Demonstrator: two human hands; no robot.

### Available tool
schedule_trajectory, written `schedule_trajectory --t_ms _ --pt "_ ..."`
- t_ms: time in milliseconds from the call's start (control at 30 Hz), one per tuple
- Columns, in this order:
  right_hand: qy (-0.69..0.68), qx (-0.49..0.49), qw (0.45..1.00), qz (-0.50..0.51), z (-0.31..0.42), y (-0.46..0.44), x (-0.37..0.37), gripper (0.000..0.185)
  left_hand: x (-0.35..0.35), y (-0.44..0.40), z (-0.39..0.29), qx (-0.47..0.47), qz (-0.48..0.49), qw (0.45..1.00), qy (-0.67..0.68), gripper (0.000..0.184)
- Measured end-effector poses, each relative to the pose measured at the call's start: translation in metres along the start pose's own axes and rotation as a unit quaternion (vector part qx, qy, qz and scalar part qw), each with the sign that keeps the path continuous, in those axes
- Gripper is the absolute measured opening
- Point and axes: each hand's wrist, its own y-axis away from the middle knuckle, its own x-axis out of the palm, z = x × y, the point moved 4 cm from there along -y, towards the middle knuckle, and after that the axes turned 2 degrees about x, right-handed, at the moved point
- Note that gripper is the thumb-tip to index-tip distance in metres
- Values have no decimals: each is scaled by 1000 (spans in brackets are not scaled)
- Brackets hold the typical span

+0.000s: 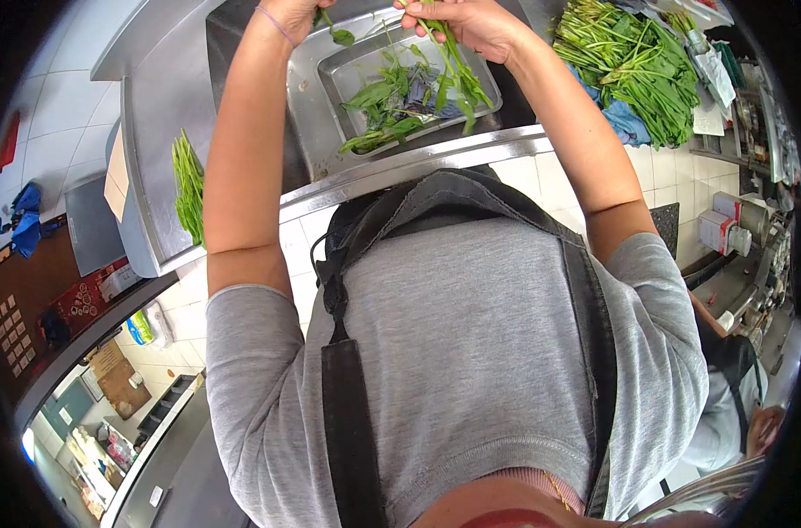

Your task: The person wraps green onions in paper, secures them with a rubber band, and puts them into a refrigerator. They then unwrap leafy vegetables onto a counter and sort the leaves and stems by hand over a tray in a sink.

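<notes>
At the top edge, my right hand [471,25] is closed around a bunch of long green leafy stems [457,66], which hang down over a metal tray [330,66]. My left hand [302,11], partly cut off by the frame, pinches a small leafy sprig [341,36] to the left of the tray. Loose green leaves [374,95] lie inside the tray with some dark bluish material [420,88] among them. The tray sits in a steel sink [308,132] in front of my body.
A big heap of leafy greens [633,75] lies on blue cloth or plastic at the right. Another small bunch of greens [187,185] is on the steel counter [158,114] at the left. A co-worker [735,387] is at the lower right. The sink's front edge [409,161] runs before me.
</notes>
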Motion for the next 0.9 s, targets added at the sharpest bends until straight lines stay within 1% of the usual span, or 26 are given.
schedule_trajectory --t_ms 33,67,167,267,367,433,467,533,567,633,667,767,800,867,900 --pt "6 8 1000 -1 2 2 -1 15 2 3 -8 8 19 999 -29 7" --pt "11 16 1000 -1 6 3 -3 15 2 7 -14 -15 7 999 -50 12" --pt "51 57 997 -6 18 4 -2 15 3 5 -25 99 91 980 -147 21" --pt "79 70 994 -3 28 3 -1 17 18 18 -54 19 94 948 -303 23" --pt "77 69 995 15 34 1 0 19 19 12 -52 132 116 900 -400 19" --pt "62 63 996 14 35 2 4 19 26 17 -58 97 88 901 -415 16" --pt "79 62 995 16 34 1 3 19 27 19 -61 79 73 900 -422 15" --pt "112 59 992 20 29 -1 -2 19 17 7 -41 121 68 933 -331 13" --pt "105 46 993 8 29 -1 -2 19 13 2 -27 141 66 946 -284 12" --pt "90 20 996 -16 26 0 2 19 14 -1 -7 139 9 971 -195 12" --pt "66 13 998 -7 14 -8 -8 16 12 -2 0 137 -19 979 -149 13" --pt "142 -16 990 15 -1 -12 -12 35 3 1 9 25 -118 990 -71 16" --pt "136 -20 990 5 -5 -11 -14 35 -4 -7 22 36 -109 991 -70 21" --pt "94 2 995 -10 -8 -9 -19 35 -24 -27 71 55 -91 992 -67 45" --pt "73 14 997 -17 -10 -7 -21 35 -21 -25 90 84 -61 976 -191 47"
